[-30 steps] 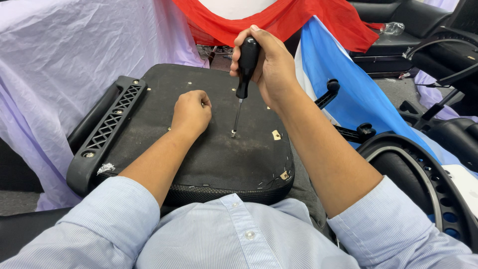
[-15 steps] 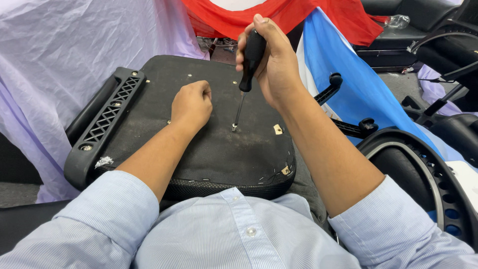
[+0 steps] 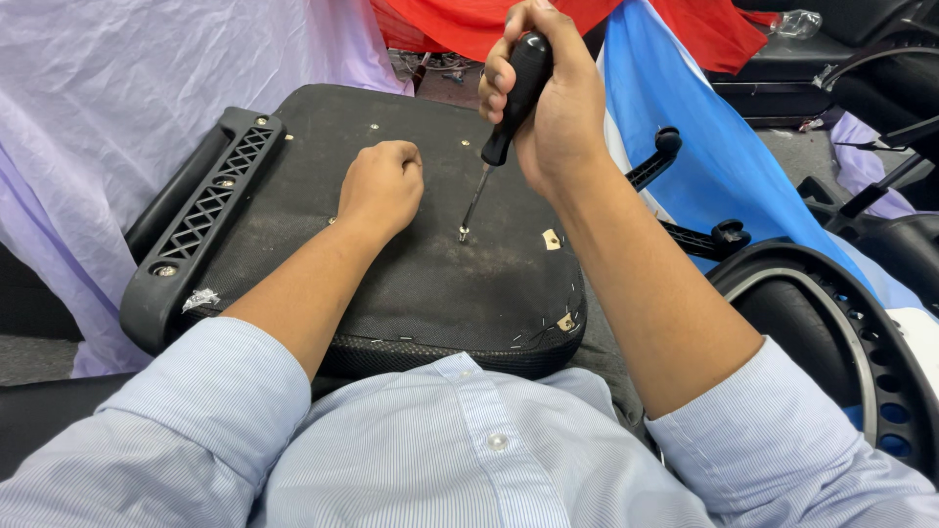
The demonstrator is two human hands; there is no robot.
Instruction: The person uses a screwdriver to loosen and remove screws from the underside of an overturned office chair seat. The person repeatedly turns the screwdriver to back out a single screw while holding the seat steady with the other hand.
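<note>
Black screwdriver (image 3: 509,108) in right hand (image 3: 548,108) | left hand (image 3: 380,186) fisted on seat base (image 3: 411,293)

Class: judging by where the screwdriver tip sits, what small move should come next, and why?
Probably a turn of the screwdriver: the right hand grips its handle, the tip rests on a screw in the seat underside, and the left hand braces beside it.
</note>
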